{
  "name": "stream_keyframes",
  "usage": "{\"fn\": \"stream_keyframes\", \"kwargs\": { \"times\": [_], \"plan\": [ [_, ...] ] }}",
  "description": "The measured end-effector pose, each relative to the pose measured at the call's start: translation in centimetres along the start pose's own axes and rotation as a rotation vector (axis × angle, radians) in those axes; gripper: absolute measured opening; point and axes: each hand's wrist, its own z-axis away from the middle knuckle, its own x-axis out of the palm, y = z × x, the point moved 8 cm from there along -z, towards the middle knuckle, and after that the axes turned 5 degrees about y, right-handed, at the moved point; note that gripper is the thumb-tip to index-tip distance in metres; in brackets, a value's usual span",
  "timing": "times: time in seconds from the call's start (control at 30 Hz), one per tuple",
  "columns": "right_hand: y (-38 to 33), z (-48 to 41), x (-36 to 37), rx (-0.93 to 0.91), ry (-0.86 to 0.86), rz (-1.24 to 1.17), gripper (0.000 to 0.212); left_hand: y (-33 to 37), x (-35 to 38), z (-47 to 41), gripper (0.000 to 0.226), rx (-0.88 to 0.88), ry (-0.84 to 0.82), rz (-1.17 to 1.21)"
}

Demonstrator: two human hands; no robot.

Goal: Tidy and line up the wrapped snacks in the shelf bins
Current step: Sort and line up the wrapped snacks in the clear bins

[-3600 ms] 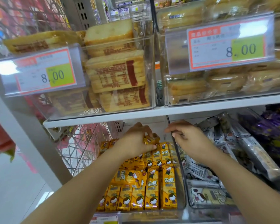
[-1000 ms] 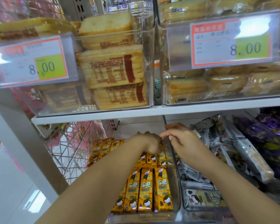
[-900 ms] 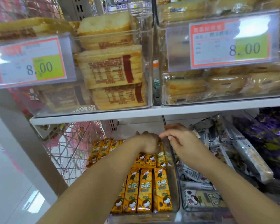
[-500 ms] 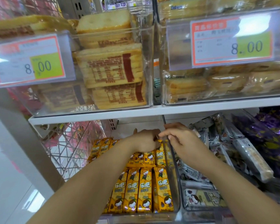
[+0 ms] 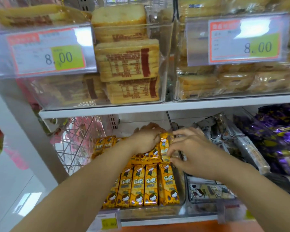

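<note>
Nearest the camera, well below the fingers: yellow price tag [image 5: 109,223] on the shelf edge, in front of the clear bin [image 5: 149,213].

Inside the bin, on the near side of both hands: front row of yellow snack bars [image 5: 144,186], lying side by side, long axis pointing away, printed faces up. Row looks even.

Left hand [image 5: 146,139]: palm down over the second row of the same bars, fingers curled. Fingertips close on the far, upper end of one raised bar [image 5: 164,144].

Right hand [image 5: 189,151]: thumb and curled fingers pinch the right edge of that same bar. The bar stands tilted between the two sets of fingers, against the right wall of the bin, its lower end at the second row.

Just right of the right fingers, beyond the bin wall: grey-wrapped snacks [image 5: 208,191] in the neighbouring bin, lying at mixed angles. Further right: purple-wrapped snacks [image 5: 278,139], heaped.

Left of the left fingers, outside the bin: a wire basket [image 5: 77,141].

Above and beyond the fingers: white shelf board [image 5: 157,107]. On it, clear bins of wrapped bread slices [image 5: 129,62], stacked. Each bin front carries a price label [image 5: 47,52] reading 8.00; the smaller print is too blurred to read.
</note>
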Motion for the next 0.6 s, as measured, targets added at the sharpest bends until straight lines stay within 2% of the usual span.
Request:
{"fn": "stream_keyframes", "kwargs": {
  "times": [0.17, 0.3, 0.4, 0.5, 0.6],
  "plan": [
    [-0.1, -1.3, 0.5, 0.071, -0.206, 0.154, 0.031, -1.0, 0.8, 1.6, 0.064, -0.084, -0.024, -0.086],
    [-0.3, -3.2, 2.3, 0.109, -0.466, 0.467, 0.033, -1.5, 0.6, 3.3, 0.07, -0.097, -0.128, -0.106],
    [-0.4, -3.9, 4.1, 0.161, -0.659, 0.677, 0.039, -2.0, 0.6, 4.4, 0.069, -0.084, -0.144, -0.137],
    [-0.6, -4.4, 5.0, 0.174, -0.709, 0.812, 0.045, -2.3, 1.1, 5.1, 0.066, -0.079, -0.101, -0.12],
    [-0.4, -4.5, 5.1, 0.177, -0.697, 0.798, 0.047, -2.4, 1.0, 5.3, 0.07, -0.069, -0.073, -0.079]
  ]
}}
